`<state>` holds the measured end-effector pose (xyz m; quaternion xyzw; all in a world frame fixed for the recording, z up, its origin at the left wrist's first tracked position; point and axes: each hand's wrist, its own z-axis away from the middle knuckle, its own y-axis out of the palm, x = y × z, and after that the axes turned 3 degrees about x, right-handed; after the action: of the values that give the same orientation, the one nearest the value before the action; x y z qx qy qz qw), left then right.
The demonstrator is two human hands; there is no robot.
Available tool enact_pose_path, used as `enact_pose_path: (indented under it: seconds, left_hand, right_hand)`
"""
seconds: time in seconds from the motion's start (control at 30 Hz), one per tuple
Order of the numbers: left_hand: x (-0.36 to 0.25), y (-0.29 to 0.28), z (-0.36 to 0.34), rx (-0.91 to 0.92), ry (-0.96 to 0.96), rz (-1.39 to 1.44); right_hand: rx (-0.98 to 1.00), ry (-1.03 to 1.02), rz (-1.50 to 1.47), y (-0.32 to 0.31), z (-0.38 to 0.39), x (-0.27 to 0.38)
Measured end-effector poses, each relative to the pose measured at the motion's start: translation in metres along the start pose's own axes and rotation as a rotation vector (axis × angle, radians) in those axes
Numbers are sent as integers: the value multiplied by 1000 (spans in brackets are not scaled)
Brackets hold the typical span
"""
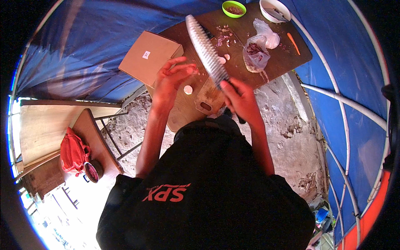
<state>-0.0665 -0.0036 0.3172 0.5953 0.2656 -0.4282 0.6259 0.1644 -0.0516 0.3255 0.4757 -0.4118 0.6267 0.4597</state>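
Note:
My right hand [240,99] grips the dark handle of a large knife [206,48] whose broad grey blade points away over the wooden table [246,71]. My left hand [173,79] hovers just left of the blade, fingers apart, thumb and forefinger pinching near a small pale piece. A small wooden cutting board [208,100] lies under my hands. A round pale slice [188,89] rests beside it, and two more pale bits [225,58] lie near the blade.
A brown cardboard box [150,56] lies at the table's left end. Further back are chopped purple peelings [223,38], a clear plastic bag [255,52], a green bowl [233,8], a white bowl [274,10] and an orange stick [293,43]. A red bag [73,152] lies on a bench at left.

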Motion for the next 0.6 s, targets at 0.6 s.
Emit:
enact_pose_path:
  seconds: [0.6]
  left_hand:
    - [31, -16, 0, -48, -164, 484]
  right_hand:
    - [-580, 122, 908, -102, -149, -329]
